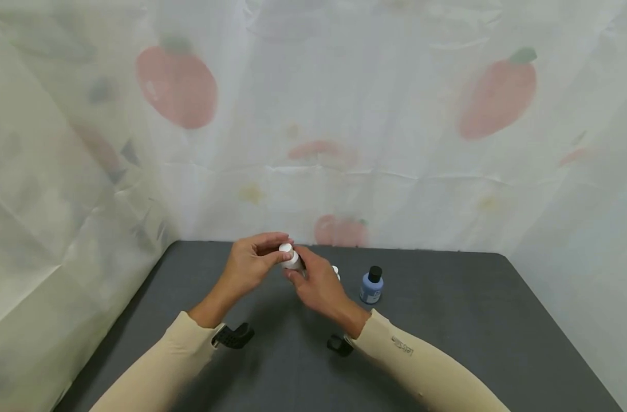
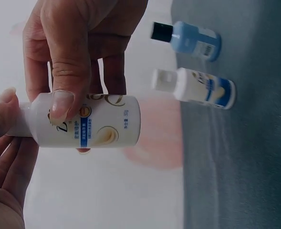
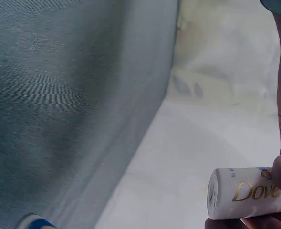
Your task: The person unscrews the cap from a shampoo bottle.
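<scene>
Both hands are raised over the table around a small white Dove bottle (image 1: pixel 294 263). My right hand (image 1: pixel 320 286) grips its body, with the thumb across the label in the left wrist view. My left hand (image 1: pixel 246 263) pinches the bottle's white cap (image 2: pixel 20 119) between thumb and fingers. The cap is on the bottle; whether it is loose I cannot tell. Gold lettering shows on the white bottle (image 3: pixel 243 193) in the right wrist view. A second white bottle (image 2: pixel 204 88) with a blue-marked label stands on the table, mostly hidden behind my right hand in the head view.
A blue bottle (image 1: pixel 371 288) with a black cap stands to the right of my right hand, beside the second white bottle. The dark grey table (image 1: pixel 447 332) ends at a pale curtain (image 1: pixel 395 143) with fruit prints, which hangs behind and along the sides.
</scene>
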Motion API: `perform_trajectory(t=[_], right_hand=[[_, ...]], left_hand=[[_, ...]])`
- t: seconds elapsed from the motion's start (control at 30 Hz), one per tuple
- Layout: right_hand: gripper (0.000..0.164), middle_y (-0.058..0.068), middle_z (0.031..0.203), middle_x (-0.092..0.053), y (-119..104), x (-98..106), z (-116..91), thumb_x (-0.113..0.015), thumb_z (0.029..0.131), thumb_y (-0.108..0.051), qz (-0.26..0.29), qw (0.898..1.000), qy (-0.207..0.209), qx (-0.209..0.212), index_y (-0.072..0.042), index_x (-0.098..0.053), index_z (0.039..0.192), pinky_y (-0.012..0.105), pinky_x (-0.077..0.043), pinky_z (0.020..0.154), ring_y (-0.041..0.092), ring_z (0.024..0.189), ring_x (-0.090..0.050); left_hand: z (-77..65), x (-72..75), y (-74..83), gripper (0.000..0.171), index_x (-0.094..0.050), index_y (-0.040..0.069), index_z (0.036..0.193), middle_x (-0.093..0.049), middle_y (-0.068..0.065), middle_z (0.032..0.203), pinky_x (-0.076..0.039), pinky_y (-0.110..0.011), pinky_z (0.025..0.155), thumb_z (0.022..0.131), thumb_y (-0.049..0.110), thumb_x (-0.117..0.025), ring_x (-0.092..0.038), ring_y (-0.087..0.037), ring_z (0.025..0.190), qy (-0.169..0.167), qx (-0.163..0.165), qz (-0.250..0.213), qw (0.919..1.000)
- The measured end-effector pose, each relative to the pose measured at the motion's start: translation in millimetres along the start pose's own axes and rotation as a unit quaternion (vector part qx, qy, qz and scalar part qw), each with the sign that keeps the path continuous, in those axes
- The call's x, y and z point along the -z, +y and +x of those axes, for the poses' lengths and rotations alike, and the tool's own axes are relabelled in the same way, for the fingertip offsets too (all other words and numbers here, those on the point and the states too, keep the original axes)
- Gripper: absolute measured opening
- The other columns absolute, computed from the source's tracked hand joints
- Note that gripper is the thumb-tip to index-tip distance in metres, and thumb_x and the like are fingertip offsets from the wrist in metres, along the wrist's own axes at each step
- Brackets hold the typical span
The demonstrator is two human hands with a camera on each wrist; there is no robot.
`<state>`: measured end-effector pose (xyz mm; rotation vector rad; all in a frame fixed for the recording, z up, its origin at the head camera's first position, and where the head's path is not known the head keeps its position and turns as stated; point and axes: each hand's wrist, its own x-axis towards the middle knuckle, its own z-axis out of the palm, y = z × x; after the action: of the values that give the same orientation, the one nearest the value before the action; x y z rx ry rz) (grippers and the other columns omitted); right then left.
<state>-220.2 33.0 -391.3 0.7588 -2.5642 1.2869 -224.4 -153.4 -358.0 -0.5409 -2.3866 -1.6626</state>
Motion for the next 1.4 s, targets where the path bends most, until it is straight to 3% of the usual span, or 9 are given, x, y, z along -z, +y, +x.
perform_trajectory(t=[0.23, 0.4, 0.77, 0.93, 1.17, 1.4], right_hand=[[0.043, 0.006, 0.127, -0.070, -12.4, 12.8, -2.5, -0.068, 0.103, -0.021, -0.016, 0.999, 0.016, 0.026, -0.014, -0.056, 0.144, 0.041, -0.060, 0.090, 0.020, 0.107, -0.069], [0.047, 0.008, 0.131, -0.069, -18.7, 21.0, -7.6, -0.069, 0.102, -0.020, -0.018, 0.999, 0.028, 0.032, -0.012, -0.054, 0.146, 0.044, -0.060, 0.093, 0.022, 0.112, -0.070], [0.051, 0.010, 0.130, -0.069, -28.9, 30.8, -17.6, -0.073, 0.100, -0.019, -0.032, 0.997, 0.051, 0.052, -0.009, -0.054, 0.146, 0.045, -0.061, 0.091, 0.025, 0.111, -0.071], [0.048, 0.008, 0.124, -0.071, -31.1, 32.8, -19.0, -0.076, 0.097, -0.018, -0.021, 0.996, 0.060, 0.057, -0.009, -0.058, 0.141, 0.041, -0.061, 0.086, 0.021, 0.105, -0.072], [0.040, 0.006, 0.113, -0.072, -38.5, 35.4, -18.3, -0.078, 0.094, -0.015, -0.038, 0.992, 0.079, 0.087, -0.009, -0.063, 0.131, 0.038, -0.061, 0.081, 0.018, 0.095, -0.071], [0.034, 0.006, 0.107, -0.073, -43.8, 36.3, -15.3, -0.078, 0.095, -0.016, -0.093, 0.986, 0.092, 0.107, -0.008, -0.065, 0.124, 0.036, -0.061, 0.075, 0.018, 0.089, -0.071]], left_hand=[[3.2, 3.3, 13.8, 0.034, -0.074, -0.001, 0.124, -0.076, -0.022, 0.122, -0.063, -0.021, 0.086, 0.091, 0.004, -0.080, -0.074, 0.003, 0.100, 0.003, -0.054, -0.031, 0.9981], [4.1, 1.5, 21.8, 0.036, -0.072, -0.005, 0.124, -0.074, -0.028, 0.121, -0.063, -0.022, 0.085, 0.089, -0.002, -0.079, -0.074, 0.004, 0.100, -0.004, -0.083, -0.050, 0.9953], [-0.7, -2.2, 37.8, 0.035, -0.073, -0.004, 0.123, -0.074, -0.028, 0.120, -0.064, -0.025, 0.086, 0.089, -0.002, -0.079, -0.075, 0.000, 0.100, -0.004, -0.085, -0.064, 0.9943], [-2.6, -2.5, 44.2, 0.035, -0.073, -0.004, 0.122, -0.076, -0.023, 0.119, -0.064, -0.027, 0.088, 0.088, -0.003, -0.080, -0.076, -0.002, 0.102, -0.008, -0.100, -0.078, 0.9919], [-2.7, 5.2, 44.1, 0.038, -0.072, -0.005, 0.126, -0.078, 0.006, 0.119, -0.063, -0.024, 0.089, 0.088, -0.006, -0.079, -0.075, -0.004, 0.106, -0.039, -0.141, -0.084, 0.9857], [-2.6, 10.9, 44.2, 0.037, -0.071, -0.007, 0.126, -0.077, 0.006, 0.123, -0.063, -0.022, 0.086, 0.090, -0.008, -0.076, -0.074, -0.002, 0.108, -0.064, -0.156, -0.077, 0.9826]])
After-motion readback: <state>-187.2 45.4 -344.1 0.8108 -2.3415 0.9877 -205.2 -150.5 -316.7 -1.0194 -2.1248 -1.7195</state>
